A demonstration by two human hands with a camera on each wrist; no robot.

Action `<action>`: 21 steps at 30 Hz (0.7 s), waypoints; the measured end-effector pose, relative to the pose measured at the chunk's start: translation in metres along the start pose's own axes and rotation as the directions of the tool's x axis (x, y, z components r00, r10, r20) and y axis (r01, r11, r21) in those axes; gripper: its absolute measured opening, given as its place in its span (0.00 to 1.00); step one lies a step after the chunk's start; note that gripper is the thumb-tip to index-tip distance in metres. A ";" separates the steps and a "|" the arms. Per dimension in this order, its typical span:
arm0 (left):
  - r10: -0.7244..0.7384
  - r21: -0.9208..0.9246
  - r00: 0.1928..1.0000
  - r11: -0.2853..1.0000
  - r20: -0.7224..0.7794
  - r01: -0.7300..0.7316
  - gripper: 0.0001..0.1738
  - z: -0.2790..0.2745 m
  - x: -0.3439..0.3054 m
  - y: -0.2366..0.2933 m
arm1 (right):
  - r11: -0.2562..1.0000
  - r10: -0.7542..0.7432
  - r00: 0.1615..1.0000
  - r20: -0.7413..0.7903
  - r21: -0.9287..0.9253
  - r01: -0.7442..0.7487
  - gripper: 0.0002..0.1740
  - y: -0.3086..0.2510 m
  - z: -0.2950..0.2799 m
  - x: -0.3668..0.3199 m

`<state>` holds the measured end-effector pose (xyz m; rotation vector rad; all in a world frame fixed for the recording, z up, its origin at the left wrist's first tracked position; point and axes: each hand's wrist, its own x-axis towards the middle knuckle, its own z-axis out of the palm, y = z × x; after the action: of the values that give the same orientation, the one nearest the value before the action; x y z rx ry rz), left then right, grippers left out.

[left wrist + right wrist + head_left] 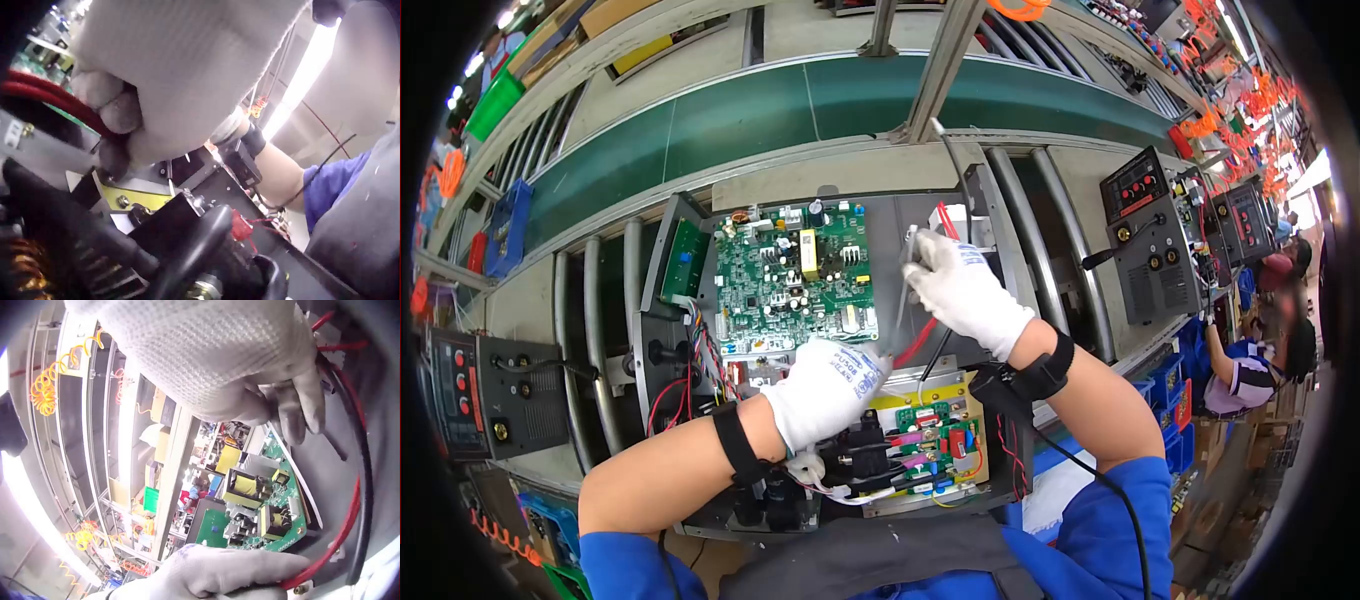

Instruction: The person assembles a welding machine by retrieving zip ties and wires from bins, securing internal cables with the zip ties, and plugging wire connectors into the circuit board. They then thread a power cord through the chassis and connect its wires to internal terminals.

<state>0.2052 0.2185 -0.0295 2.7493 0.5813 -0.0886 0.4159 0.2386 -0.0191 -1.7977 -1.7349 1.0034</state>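
In the head view my gloved left hand [830,392] grips the red cable [915,343] near the lower edge of the green circuit board [750,275]. The left wrist view shows its fingers curled round the red cable [53,99]. My gloved right hand [970,295], above and to the right, pinches a thin grey strand [902,305] over the dark panel [887,215]. In the right wrist view the right hand [219,359] is beside the black cable [365,487] and red cable [350,519], with the left hand [206,572] below. Its exact hold is partly hidden.
A lower green board [930,440] with wires and a yellow plate lies nearest the body. Metal rollers [600,350] and a green conveyor belt [730,115] surround the open unit. Black welder-like units [1150,240] stand at both sides. A person [1250,375] is at far right.
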 end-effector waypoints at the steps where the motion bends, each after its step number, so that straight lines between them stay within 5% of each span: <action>1: 0.011 0.002 1.000 1.000 0.003 -0.011 0.12 0.003 0.000 -0.004 | 1.000 0.006 1.000 -0.009 0.002 -0.006 0.05 -0.004 0.002 -0.001; 7: 0.017 -0.046 1.000 0.999 -0.005 -0.017 0.08 0.009 0.005 -0.011 | 0.990 -0.032 0.999 0.010 -0.134 0.033 0.09 -0.002 0.013 -0.005; 8: 0.019 -0.043 1.000 0.999 0.001 -0.019 0.08 0.009 0.005 -0.011 | 0.972 -0.144 0.987 -0.078 -0.198 0.126 0.10 0.010 0.022 -0.005; 11: 0.018 -0.044 1.000 0.999 -0.009 -0.018 0.08 0.009 0.005 -0.012 | 0.994 0.001 1.000 0.016 -0.113 0.001 0.11 0.000 0.016 -0.005; 15: 0.032 -0.062 0.999 0.998 -0.012 -0.033 0.08 0.004 0.005 -0.011 | 0.995 -0.083 0.993 -0.087 -0.068 0.077 0.12 0.000 0.015 -0.007; 17: 0.040 -0.061 0.999 0.997 -0.008 -0.040 0.08 0.002 0.006 -0.011 | 0.991 0.012 0.999 0.050 -0.132 -0.006 0.13 -0.007 0.011 -0.005; 21: 0.029 -0.043 1.000 0.999 0.008 -0.029 0.08 0.006 0.007 -0.013 | 0.990 -0.030 0.999 0.020 -0.139 0.032 0.15 0.002 0.019 -0.005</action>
<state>0.2065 0.2305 -0.0399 2.7139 0.5349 -0.0809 0.4034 0.2307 -0.0320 -1.8452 -1.8799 0.9080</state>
